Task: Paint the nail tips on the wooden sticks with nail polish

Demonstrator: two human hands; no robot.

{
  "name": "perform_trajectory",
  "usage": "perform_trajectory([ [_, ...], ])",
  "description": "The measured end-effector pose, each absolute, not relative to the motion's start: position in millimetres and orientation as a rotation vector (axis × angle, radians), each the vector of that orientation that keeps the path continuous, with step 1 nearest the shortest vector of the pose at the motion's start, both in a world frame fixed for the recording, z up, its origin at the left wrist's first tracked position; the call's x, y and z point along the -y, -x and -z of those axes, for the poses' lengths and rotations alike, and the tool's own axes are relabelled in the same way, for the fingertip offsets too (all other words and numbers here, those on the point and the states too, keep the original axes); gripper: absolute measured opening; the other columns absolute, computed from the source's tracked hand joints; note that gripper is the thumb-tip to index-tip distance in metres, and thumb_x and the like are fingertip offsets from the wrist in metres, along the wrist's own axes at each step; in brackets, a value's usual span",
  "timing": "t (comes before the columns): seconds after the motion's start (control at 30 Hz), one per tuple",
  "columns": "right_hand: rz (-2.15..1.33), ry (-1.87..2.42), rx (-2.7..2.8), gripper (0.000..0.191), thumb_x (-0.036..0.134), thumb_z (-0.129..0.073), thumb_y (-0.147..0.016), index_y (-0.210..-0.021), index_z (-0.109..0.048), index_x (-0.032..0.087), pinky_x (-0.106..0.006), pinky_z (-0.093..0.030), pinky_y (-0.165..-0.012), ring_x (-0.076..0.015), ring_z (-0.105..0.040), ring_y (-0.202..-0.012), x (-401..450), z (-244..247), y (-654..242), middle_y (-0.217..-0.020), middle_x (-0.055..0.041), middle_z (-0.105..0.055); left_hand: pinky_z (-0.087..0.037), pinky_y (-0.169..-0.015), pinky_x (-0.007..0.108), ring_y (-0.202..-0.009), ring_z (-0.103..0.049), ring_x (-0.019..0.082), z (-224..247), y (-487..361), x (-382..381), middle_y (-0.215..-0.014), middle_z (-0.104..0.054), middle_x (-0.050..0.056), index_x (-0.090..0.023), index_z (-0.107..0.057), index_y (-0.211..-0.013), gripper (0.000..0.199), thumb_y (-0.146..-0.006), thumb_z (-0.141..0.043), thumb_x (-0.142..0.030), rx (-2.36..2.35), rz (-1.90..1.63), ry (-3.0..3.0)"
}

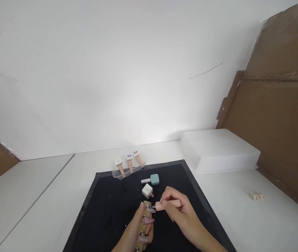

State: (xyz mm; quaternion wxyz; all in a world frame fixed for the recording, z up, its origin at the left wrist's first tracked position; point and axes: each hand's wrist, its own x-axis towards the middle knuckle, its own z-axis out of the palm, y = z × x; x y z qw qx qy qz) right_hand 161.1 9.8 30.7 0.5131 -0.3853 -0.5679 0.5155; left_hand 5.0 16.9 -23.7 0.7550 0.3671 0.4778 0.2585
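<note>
My left hand (135, 227) is closed around a wooden nail display stand (141, 225) that carries several false nails on small round mounts. One of them is a pinkish false nail (148, 220); the top one (151, 209) looks pale and clear. My right hand (176, 213) pinches the pink handle of a nail polish brush (168, 204). The brush tip meets or nearly meets the top nail. Just beyond my hands, an uncapped white polish bottle (147, 190) lies tilted on the black mat. Behind it lies a teal bottle (154, 179) with a silver cap.
A black mat (107, 199) covers part of the white table. At its far edge, a clear tray (117, 174) holds three white bottles with pink caps. A white plastic box (222, 150) stands right, beside brown cardboard (277, 140). Small beige rings (256, 196) lie on the right.
</note>
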Motion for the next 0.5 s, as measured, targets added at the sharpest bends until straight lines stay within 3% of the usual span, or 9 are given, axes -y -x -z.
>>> perform_trajectory([
  [0.1,-1.238,0.937,1.388,0.022,0.032,-0.056,-0.082,-0.066,-0.055,0.018,-0.022,-0.024,-0.045,-0.0080,-0.032,-0.046,-10.3,-30.3,-161.2,-0.060,0.0053,-0.041,-0.003,-0.038,0.023,-0.028,-0.015,0.003,23.8,-3.9,-16.2,-0.032,-0.029,-0.008,-0.022,-0.029,-0.045,0.068,-0.051,-0.029,-0.090,-1.043,-0.557,-0.814],
  [0.5,-1.251,0.938,1.412,0.020,0.028,-0.055,-0.082,-0.066,-0.054,0.017,-0.022,-0.023,-0.045,-0.0077,-0.031,-0.047,-11.2,-27.8,-162.1,-0.059,0.0053,-0.040,-0.004,-0.037,0.022,-0.030,-0.018,0.003,20.0,-7.5,-17.3,-0.031,-0.027,-0.007,-0.022,-0.026,-0.042,0.069,-0.046,-0.032,-0.091,-1.050,-0.569,-0.778],
])
